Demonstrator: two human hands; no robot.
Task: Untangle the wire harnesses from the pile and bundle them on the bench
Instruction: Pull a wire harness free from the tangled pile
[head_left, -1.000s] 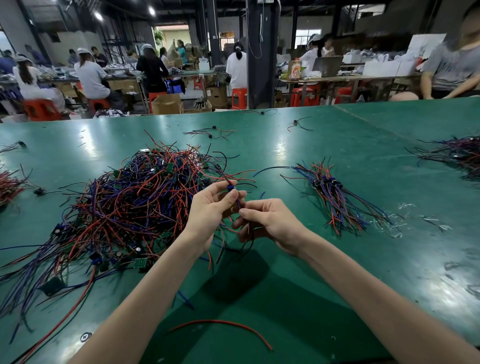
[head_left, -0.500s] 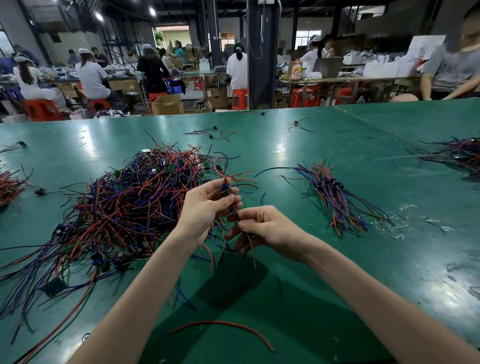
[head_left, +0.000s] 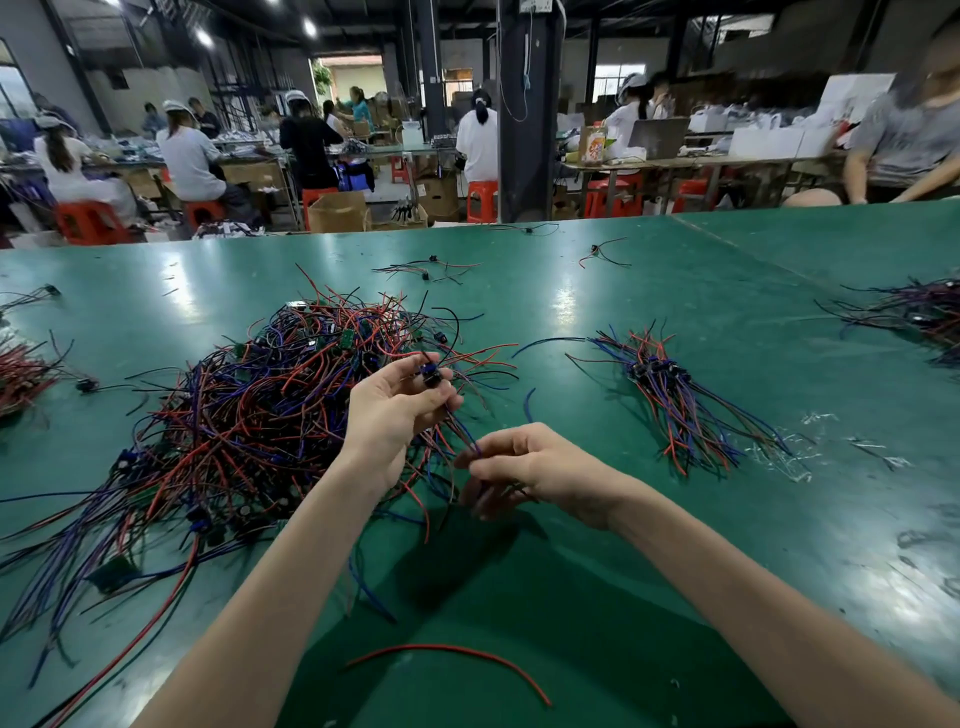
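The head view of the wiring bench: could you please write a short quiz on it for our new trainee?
1. True or false: the left hand lies flat and empty on the bench.
2. On which side of the tangled pile does the sorted bundle lie? A) the person's left B) the person's right C) on top of it
3. Fill in: the loose wire nearest the person is ___ in colour.
Key: 1 false, it pinches a harness whose wires the right hand also pinches; 2 B; 3 red.
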